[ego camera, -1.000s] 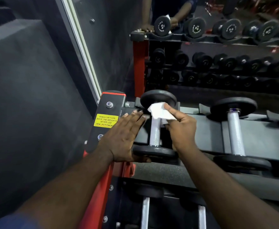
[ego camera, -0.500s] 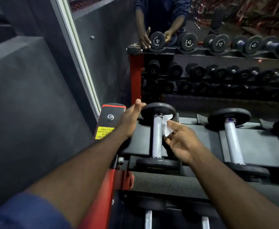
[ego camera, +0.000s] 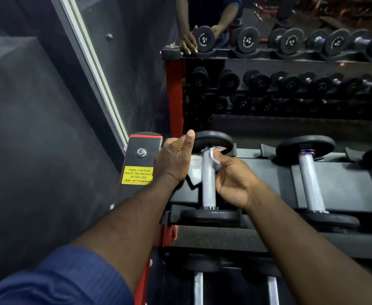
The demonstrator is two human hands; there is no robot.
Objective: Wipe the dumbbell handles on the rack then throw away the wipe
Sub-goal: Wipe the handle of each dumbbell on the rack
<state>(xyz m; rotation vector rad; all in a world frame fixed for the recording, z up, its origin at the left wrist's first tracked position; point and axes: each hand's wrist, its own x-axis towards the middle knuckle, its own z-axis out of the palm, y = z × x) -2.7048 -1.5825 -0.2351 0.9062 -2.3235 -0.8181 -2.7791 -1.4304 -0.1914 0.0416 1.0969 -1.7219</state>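
Note:
The leftmost dumbbell lies on the top shelf of the rack [ego camera: 348, 186], its knurled silver handle [ego camera: 209, 188] pointing away from me between two black plates. My right hand [ego camera: 233, 179] curls round the upper part of the handle from the right and holds a white wipe [ego camera: 195, 170] that wraps under the bar and sticks out on its left side. My left hand [ego camera: 174, 159] rests on the rack at the far left. Its thumb points up against the far plate [ego camera: 216, 139].
A second dumbbell [ego camera: 310, 183] lies to the right on the same shelf. More handles [ego camera: 198, 287] show on the shelf below. A yellow notice [ego camera: 137, 175] sits on the red-edged rack post. A mirror [ego camera: 290, 89] behind reflects the rack. A dark padded wall [ego camera: 37, 128] stands at the left.
My left hand moved from the near plate up to the far end of the dumbbell. My right hand brought the wipe down and wrapped it round the handle.

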